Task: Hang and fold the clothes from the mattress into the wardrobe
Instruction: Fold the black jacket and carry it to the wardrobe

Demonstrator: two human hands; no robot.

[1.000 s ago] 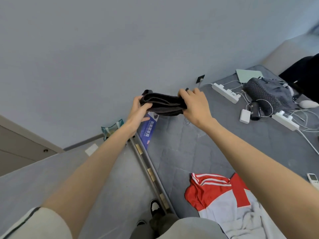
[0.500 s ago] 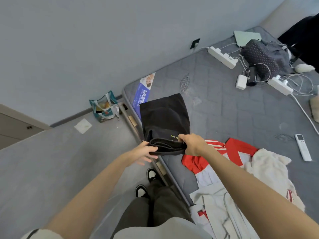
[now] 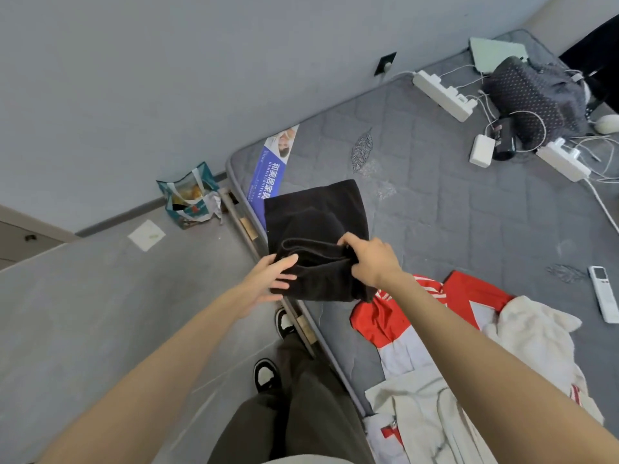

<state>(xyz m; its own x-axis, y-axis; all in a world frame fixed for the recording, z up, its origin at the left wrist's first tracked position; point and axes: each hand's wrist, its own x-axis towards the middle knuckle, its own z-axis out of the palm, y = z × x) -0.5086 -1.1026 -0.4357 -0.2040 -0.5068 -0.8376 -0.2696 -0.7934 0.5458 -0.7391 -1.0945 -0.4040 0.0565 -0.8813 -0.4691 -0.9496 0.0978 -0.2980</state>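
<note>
Evidently soft and light, the folded black garment (image 3: 315, 212) lies at the mattress (image 3: 452, 212) edge — right hand (image 3: 371, 259) gripping its thick doubled end, left hand (image 3: 268, 279) propping the other side with near-straight fingers — and that bunched end looks best for lifting.

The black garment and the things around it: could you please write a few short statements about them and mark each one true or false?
1. The right hand grips the folded edge of the black garment. True.
2. The left hand holds a hanger. False: its straight fingers touch the side of the black garment.
3. The red and white jacket hangs on a rail. False: it lies crumpled on the mattress.
4. The remote control lies on the mattress. True.
5. The bag stands on the mattress. False: it stands on the floor, by the wall.
</note>
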